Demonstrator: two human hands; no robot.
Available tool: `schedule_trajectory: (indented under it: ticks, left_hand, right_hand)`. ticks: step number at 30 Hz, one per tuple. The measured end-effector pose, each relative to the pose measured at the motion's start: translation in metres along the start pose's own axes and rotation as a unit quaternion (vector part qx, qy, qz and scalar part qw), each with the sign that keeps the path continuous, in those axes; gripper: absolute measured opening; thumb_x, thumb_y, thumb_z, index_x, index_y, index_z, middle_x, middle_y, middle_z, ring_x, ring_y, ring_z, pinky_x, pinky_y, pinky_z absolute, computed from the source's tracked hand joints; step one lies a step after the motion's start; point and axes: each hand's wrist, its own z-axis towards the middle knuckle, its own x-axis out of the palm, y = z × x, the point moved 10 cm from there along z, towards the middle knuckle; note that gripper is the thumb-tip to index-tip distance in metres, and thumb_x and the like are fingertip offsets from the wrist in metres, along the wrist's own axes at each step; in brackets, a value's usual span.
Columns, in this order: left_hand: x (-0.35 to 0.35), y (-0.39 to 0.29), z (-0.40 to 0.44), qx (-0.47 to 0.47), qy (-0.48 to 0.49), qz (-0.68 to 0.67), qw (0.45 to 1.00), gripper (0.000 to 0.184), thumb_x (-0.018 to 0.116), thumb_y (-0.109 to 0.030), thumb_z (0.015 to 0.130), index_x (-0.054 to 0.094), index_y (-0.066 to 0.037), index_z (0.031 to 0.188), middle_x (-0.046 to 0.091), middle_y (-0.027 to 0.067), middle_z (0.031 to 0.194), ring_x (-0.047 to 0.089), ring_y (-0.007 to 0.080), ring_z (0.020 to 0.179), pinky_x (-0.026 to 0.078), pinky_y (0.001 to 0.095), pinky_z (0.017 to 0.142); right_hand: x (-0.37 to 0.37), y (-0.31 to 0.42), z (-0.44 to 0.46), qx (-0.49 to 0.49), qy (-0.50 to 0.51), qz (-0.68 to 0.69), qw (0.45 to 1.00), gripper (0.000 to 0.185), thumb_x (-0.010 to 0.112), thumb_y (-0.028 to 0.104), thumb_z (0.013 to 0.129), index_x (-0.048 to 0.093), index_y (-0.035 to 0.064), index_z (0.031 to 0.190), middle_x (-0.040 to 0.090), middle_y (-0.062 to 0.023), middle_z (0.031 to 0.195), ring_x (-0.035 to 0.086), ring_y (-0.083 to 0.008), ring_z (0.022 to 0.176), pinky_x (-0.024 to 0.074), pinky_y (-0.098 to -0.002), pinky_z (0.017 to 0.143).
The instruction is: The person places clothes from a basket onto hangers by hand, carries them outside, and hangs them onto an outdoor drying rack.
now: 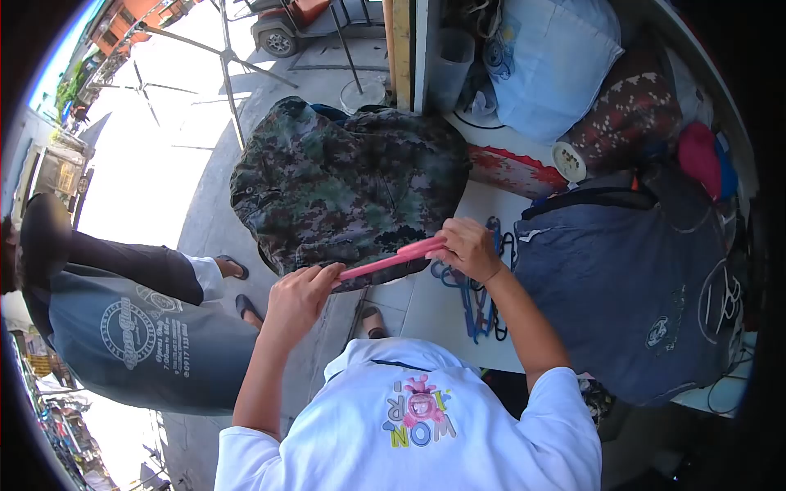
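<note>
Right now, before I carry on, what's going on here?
A person grips a pink strip-like piece, possibly a hanger seen edge-on, with the left hand at one end and the right hand at the other. The pink piece is held in front of a camouflage garment; whether the two are joined is unclear. Several hangers lie near the right hand, a dark blue garment is further right, and another person is at left.

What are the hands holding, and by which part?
A slim pink plastic object, possibly a clothes hanger seen edge-on, held near both ends: left hand at one, right hand at the other.
</note>
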Motion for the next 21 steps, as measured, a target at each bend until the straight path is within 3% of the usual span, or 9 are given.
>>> schedule_trajectory:
  ticks: [3, 5, 6, 9, 12, 13, 15, 19, 21]
  left_hand:
    - [-0.01, 0.008, 0.001, -0.042, -0.042, 0.016, 0.998, 0.028, 0.054, -0.013, 0.082, 0.056, -0.013, 0.11, 0.055, 0.0063, 0.071, 0.057, 0.0234, 0.064, 0.045, 0.0352, 0.055]
    - [-0.012, 0.014, -0.003, -0.059, -0.052, 0.01, 0.997, 0.029, 0.055, -0.012, 0.082, 0.056, -0.014, 0.111, 0.054, 0.0072, 0.07, 0.056, 0.0242, 0.063, 0.045, 0.0355, 0.055]
    - [-0.017, 0.019, -0.004, -0.077, -0.066, 0.0, 0.995, 0.029, 0.054, -0.011, 0.083, 0.056, -0.014, 0.111, 0.054, 0.0074, 0.071, 0.056, 0.0245, 0.063, 0.044, 0.0359, 0.056]
    - [-0.024, 0.027, -0.004, -0.109, -0.073, -0.013, 0.991, 0.026, 0.053, -0.008, 0.083, 0.057, -0.013, 0.109, 0.056, 0.008, 0.074, 0.057, 0.0248, 0.064, 0.044, 0.0359, 0.057]
    - [-0.032, 0.024, -0.002, -0.122, -0.087, -0.027, 0.988, 0.023, 0.054, -0.009, 0.083, 0.058, -0.011, 0.105, 0.054, 0.0085, 0.074, 0.056, 0.0248, 0.064, 0.044, 0.0345, 0.057]
    - [-0.033, 0.023, -0.004, -0.126, -0.09, -0.021, 0.988, 0.023, 0.054, -0.009, 0.083, 0.058, -0.011, 0.105, 0.054, 0.0085, 0.074, 0.056, 0.0248, 0.064, 0.044, 0.0345, 0.057]
    - [-0.035, 0.02, -0.006, -0.118, -0.096, -0.027, 0.988, 0.022, 0.054, -0.008, 0.083, 0.058, -0.01, 0.104, 0.054, 0.0082, 0.074, 0.056, 0.0248, 0.064, 0.043, 0.0346, 0.057]
    - [-0.044, 0.018, -0.012, -0.142, -0.129, -0.056, 0.98, 0.022, 0.054, -0.004, 0.082, 0.059, -0.009, 0.103, 0.055, 0.0084, 0.074, 0.056, 0.0251, 0.063, 0.044, 0.0335, 0.057]
    - [-0.045, 0.019, -0.015, -0.146, -0.137, -0.07, 0.977, 0.021, 0.054, -0.003, 0.082, 0.059, -0.007, 0.102, 0.056, 0.0093, 0.075, 0.057, 0.0241, 0.063, 0.044, 0.0317, 0.057]
  right_hand:
    - [-0.035, 0.003, 0.007, 0.013, -0.124, -0.126, 0.984, 0.023, 0.057, 0.025, 0.081, 0.053, 0.0079, 0.095, 0.054, -0.0112, 0.092, 0.055, -0.0243, 0.083, 0.0432, -0.0299, 0.072]
    - [-0.045, -0.058, -0.052, 0.202, -0.343, 0.06, 0.915, 0.024, 0.049, 0.025, 0.088, 0.049, 0.0084, 0.106, 0.049, -0.0129, 0.107, 0.05, -0.0241, 0.095, 0.0397, -0.0291, 0.081]
    - [-0.025, -0.089, -0.089, 0.323, -0.415, 0.145, 0.838, 0.021, 0.044, 0.023, 0.092, 0.049, 0.0066, 0.104, 0.053, -0.0093, 0.1, 0.052, -0.0194, 0.092, 0.0411, -0.0296, 0.078]
    - [0.081, -0.144, -0.181, 0.557, -0.36, 0.3, 0.685, 0.022, 0.046, 0.026, 0.09, 0.048, 0.0087, 0.103, 0.055, -0.0032, 0.094, 0.052, -0.0113, 0.08, 0.0401, -0.0241, 0.066]
    - [0.2, -0.149, -0.251, 0.7, -0.291, 0.512, 0.405, 0.021, 0.046, 0.017, 0.088, 0.047, 0.0143, 0.108, 0.057, -0.0083, 0.098, 0.056, -0.0203, 0.08, 0.0449, -0.0339, 0.065]
    - [0.212, -0.144, -0.252, 0.697, -0.286, 0.517, 0.406, 0.021, 0.046, 0.017, 0.088, 0.047, 0.0143, 0.108, 0.057, -0.0083, 0.098, 0.056, -0.0203, 0.08, 0.0449, -0.0339, 0.065]
    - [0.253, -0.126, -0.246, 0.73, -0.225, 0.558, 0.324, 0.025, 0.044, 0.014, 0.088, 0.046, 0.0168, 0.113, 0.056, -0.007, 0.1, 0.056, -0.0214, 0.086, 0.0457, -0.0404, 0.074]
    - [0.307, -0.115, -0.213, 0.638, -0.19, 0.671, 0.327, 0.031, 0.049, 0.02, 0.086, 0.045, 0.0158, 0.117, 0.056, -0.0095, 0.105, 0.058, -0.0254, 0.091, 0.048, -0.0397, 0.076]
    - [0.283, -0.126, -0.179, 0.47, -0.398, 0.761, 0.204, 0.029, 0.055, 0.023, 0.083, 0.052, 0.0136, 0.11, 0.057, -0.0128, 0.104, 0.057, -0.0268, 0.096, 0.0492, -0.0396, 0.077]
